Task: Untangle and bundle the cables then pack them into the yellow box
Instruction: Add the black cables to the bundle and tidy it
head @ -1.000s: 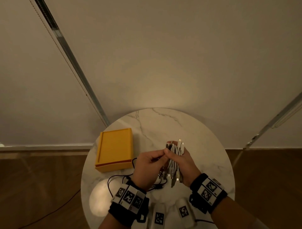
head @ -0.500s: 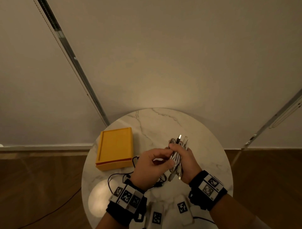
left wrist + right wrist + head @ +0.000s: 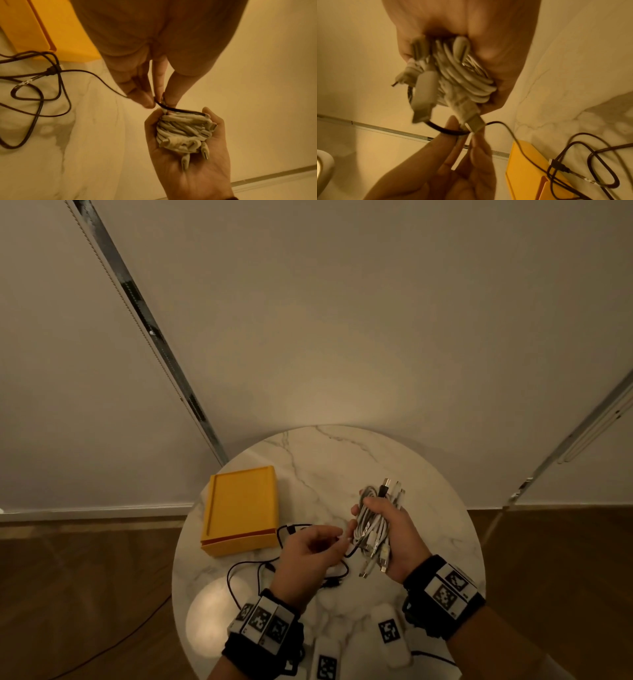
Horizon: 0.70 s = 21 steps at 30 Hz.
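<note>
My right hand [image 3: 394, 529] grips a folded bundle of white cables [image 3: 371, 525] [image 3: 183, 129] [image 3: 458, 73] above the round marble table [image 3: 342, 467], plugs sticking out at both ends. My left hand [image 3: 315, 546] pinches a thin black cable [image 3: 171, 108] [image 3: 447, 129] right beside the bundle; the cable runs round the bundle's end. The rest of the black cable [image 3: 260, 566] [image 3: 37, 94] lies in loose loops on the table below my left hand. The yellow box [image 3: 241, 508] [image 3: 530, 169] sits closed at the table's left.
White tagged devices [image 3: 390, 631] lie at the table's near edge between my wrists. A wall with metal rails [image 3: 147, 337] rises behind the table. Wooden floor [image 3: 85, 594] surrounds it, with a thin dark cord trailing over the floor at the left.
My left hand has drawn back from the bundle toward the left and down, pulling the black cable with it. The right hand has kept hold of the white bundle and shifted slightly right.
</note>
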Motion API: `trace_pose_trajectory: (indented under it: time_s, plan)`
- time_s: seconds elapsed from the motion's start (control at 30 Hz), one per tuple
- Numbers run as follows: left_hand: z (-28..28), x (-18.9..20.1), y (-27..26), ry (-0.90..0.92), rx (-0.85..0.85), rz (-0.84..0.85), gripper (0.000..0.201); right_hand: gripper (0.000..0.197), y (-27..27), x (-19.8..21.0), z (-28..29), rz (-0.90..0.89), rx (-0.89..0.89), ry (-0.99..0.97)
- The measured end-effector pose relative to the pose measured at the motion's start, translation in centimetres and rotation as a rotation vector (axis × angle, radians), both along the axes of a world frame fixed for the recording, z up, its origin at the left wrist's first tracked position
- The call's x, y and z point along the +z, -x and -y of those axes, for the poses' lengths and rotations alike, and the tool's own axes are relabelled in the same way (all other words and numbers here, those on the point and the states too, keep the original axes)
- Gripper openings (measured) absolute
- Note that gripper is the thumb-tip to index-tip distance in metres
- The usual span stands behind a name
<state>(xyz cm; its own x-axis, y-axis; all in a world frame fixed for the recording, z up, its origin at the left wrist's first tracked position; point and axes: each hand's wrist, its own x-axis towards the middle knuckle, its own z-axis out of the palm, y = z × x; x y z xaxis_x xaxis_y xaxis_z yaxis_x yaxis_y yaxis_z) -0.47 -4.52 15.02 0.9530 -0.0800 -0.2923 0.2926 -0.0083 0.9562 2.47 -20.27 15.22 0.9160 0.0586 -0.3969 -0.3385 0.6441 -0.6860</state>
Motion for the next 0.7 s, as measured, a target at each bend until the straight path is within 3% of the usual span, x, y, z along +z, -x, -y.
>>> trace_pose_trajectory:
  time_s: [0.1,0.3,0.47,0.57,0.7]
  plan:
    - [-0.2,0.1,0.2,-0.033,0.035,0.112,0.021,0.02,0.0,0.2,0.3,0.016,0.013,0.021]
    - [-0.7,0.0,0.4,-0.069,-0.03,0.164,0.021,0.024,-0.1,0.4,1.1,0.078,-0.03,0.046]
    - [-2.1,1.5,-0.9,-0.54,-0.226,0.489,0.054,0.039,0.7,0.5,0.9,0.018,0.182,0.062]
    - [-2.7,2.3,-1.9,-0.712,-0.415,0.502,0.079,0.045,1.0,0.4,0.5,0.041,0.327,0.081]
    - [-3.0,3.6,-2.5,-0.818,-0.559,0.52,0.088,0.055,0.8,0.0,0.5,0.054,0.372,0.047]
